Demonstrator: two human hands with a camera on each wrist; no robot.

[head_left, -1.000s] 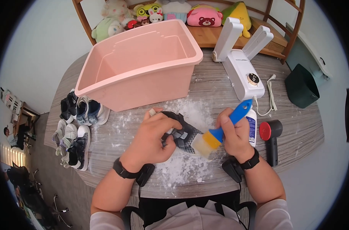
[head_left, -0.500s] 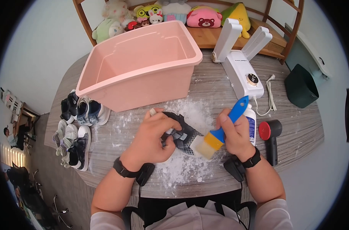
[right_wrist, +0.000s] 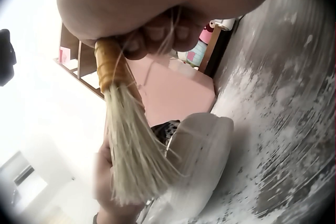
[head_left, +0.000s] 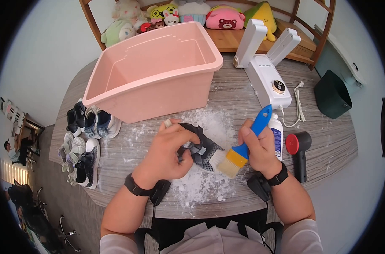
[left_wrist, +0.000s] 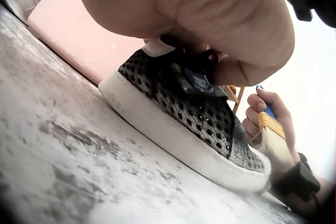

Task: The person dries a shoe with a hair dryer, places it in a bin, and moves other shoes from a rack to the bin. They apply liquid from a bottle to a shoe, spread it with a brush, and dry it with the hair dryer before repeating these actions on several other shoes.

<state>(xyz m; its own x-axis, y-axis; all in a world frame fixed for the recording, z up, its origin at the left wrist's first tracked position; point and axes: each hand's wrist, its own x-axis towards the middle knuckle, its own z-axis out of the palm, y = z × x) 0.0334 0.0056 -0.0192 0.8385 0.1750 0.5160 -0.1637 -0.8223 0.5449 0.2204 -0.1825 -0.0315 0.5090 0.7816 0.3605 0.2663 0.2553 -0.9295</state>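
A small black-and-grey mesh sneaker [head_left: 207,157] with a white sole and toe cap rests on the powdery tabletop. My left hand [head_left: 169,152] holds it by the ankle opening, fingers and thumb around the collar and strap. In the left wrist view the sneaker [left_wrist: 184,116] stands sole down, toe to the right. My right hand [head_left: 260,146] grips a flat paintbrush [head_left: 237,155] by its blue handle. Its pale bristles [right_wrist: 136,150] fan out right at the toe, overlapping the white sole in the right wrist view.
White powder [head_left: 196,186] covers the table around the sneaker. Several small shoes [head_left: 91,163] stand at left, a pink tub [head_left: 158,99] behind. At right are a white bottle [head_left: 278,137], a black-and-red handheld device [head_left: 300,154], a white two-armed appliance [head_left: 266,78] and a dark bin [head_left: 332,95].
The brush has shifted slightly right and towards me, its bristles sliding off the toe cap to its edge, and the handle has tilted more upright. The left hand and sneaker stay put.
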